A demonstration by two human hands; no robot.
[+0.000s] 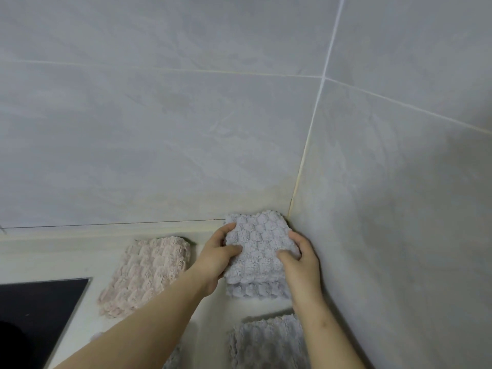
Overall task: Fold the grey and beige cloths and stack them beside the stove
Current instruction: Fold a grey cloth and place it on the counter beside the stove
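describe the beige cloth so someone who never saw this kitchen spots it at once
Find the black stove at the counter's lower left. Just right of it the beige cloth lies flat, untouched. The held cloth in the corner and the near cloth are both grey.

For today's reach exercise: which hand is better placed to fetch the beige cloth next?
Probably the left hand: the beige cloth lies on its side, by the stove; the right hand grips the folded grey cloth beside the wall.
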